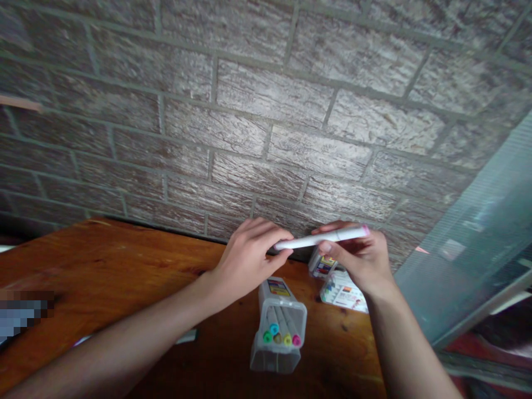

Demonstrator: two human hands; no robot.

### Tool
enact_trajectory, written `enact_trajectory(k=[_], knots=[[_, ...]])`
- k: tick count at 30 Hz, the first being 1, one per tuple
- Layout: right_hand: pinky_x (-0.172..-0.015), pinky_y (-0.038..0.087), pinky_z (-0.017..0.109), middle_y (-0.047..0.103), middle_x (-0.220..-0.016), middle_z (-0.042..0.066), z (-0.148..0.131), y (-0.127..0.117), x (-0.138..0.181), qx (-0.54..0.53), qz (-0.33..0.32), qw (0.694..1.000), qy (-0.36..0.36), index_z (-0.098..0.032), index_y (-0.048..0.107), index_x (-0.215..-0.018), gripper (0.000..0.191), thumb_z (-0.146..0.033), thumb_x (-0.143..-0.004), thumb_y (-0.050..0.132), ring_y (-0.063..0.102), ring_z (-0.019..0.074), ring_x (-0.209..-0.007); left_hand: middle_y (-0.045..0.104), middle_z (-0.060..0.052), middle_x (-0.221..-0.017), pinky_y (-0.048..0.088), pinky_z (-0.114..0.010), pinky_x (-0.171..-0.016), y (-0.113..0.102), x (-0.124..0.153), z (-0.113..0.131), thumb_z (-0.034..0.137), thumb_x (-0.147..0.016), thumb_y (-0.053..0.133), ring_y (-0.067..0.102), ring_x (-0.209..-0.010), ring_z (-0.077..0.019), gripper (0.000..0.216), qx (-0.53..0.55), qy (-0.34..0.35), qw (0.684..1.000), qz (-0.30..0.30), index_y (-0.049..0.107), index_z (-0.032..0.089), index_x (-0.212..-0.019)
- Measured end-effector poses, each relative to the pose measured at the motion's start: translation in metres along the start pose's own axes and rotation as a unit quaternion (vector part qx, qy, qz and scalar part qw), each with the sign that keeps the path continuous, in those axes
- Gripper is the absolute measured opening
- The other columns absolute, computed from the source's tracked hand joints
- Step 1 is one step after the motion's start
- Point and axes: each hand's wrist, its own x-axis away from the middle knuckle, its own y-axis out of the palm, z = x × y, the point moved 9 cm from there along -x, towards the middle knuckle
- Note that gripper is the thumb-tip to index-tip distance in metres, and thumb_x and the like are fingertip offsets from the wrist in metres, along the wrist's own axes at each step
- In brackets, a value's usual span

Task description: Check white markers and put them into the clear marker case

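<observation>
A white marker (310, 241) with pink-purple ends is held up level above the table's back part. My left hand (253, 252) pinches its left end between thumb and fingers. Around the middle and right part of the marker, my right hand (357, 255) is closed, thumb in front and fingers behind. Below them a clear plastic case (305, 318) lies open on its side, its mouth facing me. Inside it are several markers (280, 321) with green, blue, brown, yellow and pink ends.
Behind my right hand stand another clear case (318, 266) and a white printed package (343, 291). A brick wall (266, 138) rises behind the wooden table (137, 266). Corrugated sheeting (474, 238) is at the right. A thin object (187, 336) lies partly under my left forearm.
</observation>
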Motion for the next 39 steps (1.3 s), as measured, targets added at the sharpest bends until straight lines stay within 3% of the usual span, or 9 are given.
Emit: enact_trajectory(k=[2, 7, 15, 20, 27, 34, 39], knots=[[-0.076, 0.064, 0.029, 0.086, -0.100, 0.005, -0.018, 0.015, 0.003, 0.099, -0.030, 0.993, -0.060, -0.026, 0.086, -0.099, 0.017, -0.016, -0.085, 0.088, 0.079, 0.0178, -0.085, 0.078, -0.001, -0.091, 0.047, -0.037, -0.082, 0.003, 0.001, 0.000, 0.021, -0.096, 0.077, 0.069, -0.087, -0.0226, 0.005, -0.017, 0.012, 1.000, -0.013, 0.072, 0.020, -0.099], [-0.070, 0.061, 0.030, 0.083, -0.098, 0.007, -0.047, 0.050, 0.012, 0.236, -0.109, 0.955, -0.144, -0.021, 0.081, -0.112, 0.023, -0.015, -0.090, 0.084, 0.078, 0.0190, -0.081, 0.079, -0.002, -0.088, 0.049, -0.036, -0.079, 0.011, 0.003, -0.003, 0.023, -0.096, 0.079, 0.073, -0.083, -0.0225, 0.009, 0.004, 0.022, 0.999, -0.029, 0.072, 0.018, -0.092], [-0.068, 0.060, 0.028, 0.080, -0.100, 0.011, -0.059, 0.059, 0.018, 0.249, -0.124, 0.943, -0.184, -0.016, 0.079, -0.112, 0.021, -0.011, -0.092, 0.080, 0.077, 0.0183, -0.080, 0.081, -0.003, -0.090, 0.055, -0.037, -0.079, 0.011, 0.002, -0.006, 0.017, -0.095, 0.076, 0.076, -0.085, -0.0238, 0.003, 0.039, 0.003, 0.999, -0.025, 0.074, 0.018, -0.092], [-0.063, 0.057, 0.026, 0.078, -0.094, 0.009, -0.066, 0.064, 0.018, 0.240, -0.131, 0.944, -0.185, -0.015, 0.078, -0.105, 0.015, -0.011, -0.091, 0.081, 0.072, 0.0161, -0.073, 0.081, -0.006, -0.094, 0.058, -0.037, -0.081, 0.018, 0.002, 0.000, 0.010, -0.095, 0.068, 0.076, -0.088, -0.0232, 0.008, 0.090, 0.012, 0.994, -0.060, 0.074, 0.016, -0.097], [-0.070, 0.059, 0.025, 0.079, -0.108, 0.008, -0.063, 0.072, 0.021, 0.202, -0.184, 0.948, -0.164, -0.019, 0.078, -0.117, 0.029, -0.004, -0.092, 0.073, 0.073, 0.0149, -0.084, 0.078, -0.006, -0.092, 0.059, -0.033, -0.077, 0.021, 0.001, 0.003, 0.007, -0.096, 0.060, 0.074, -0.087, -0.0211, 0.015, 0.155, 0.012, 0.985, -0.074, 0.071, 0.017, -0.093], [-0.067, 0.057, 0.025, 0.077, -0.101, 0.006, -0.062, 0.067, 0.020, 0.206, -0.159, 0.952, -0.162, -0.018, 0.077, -0.114, 0.022, -0.007, -0.094, 0.074, 0.070, 0.0131, -0.079, 0.078, -0.007, -0.093, 0.057, -0.031, -0.073, 0.019, 0.001, 0.005, 0.017, -0.098, 0.066, 0.074, -0.086, -0.0211, 0.008, 0.188, 0.000, 0.980, -0.072, 0.073, 0.016, -0.093], [-0.064, 0.056, 0.027, 0.076, -0.097, 0.006, -0.063, 0.064, 0.019, 0.215, -0.144, 0.952, -0.163, -0.020, 0.077, -0.113, 0.019, -0.012, -0.096, 0.076, 0.068, 0.0139, -0.074, 0.078, -0.007, -0.092, 0.057, -0.031, -0.074, 0.020, -0.001, 0.005, 0.008, -0.095, 0.066, 0.074, -0.083, -0.0201, 0.011, 0.181, 0.001, 0.980, -0.079, 0.074, 0.015, -0.093]])
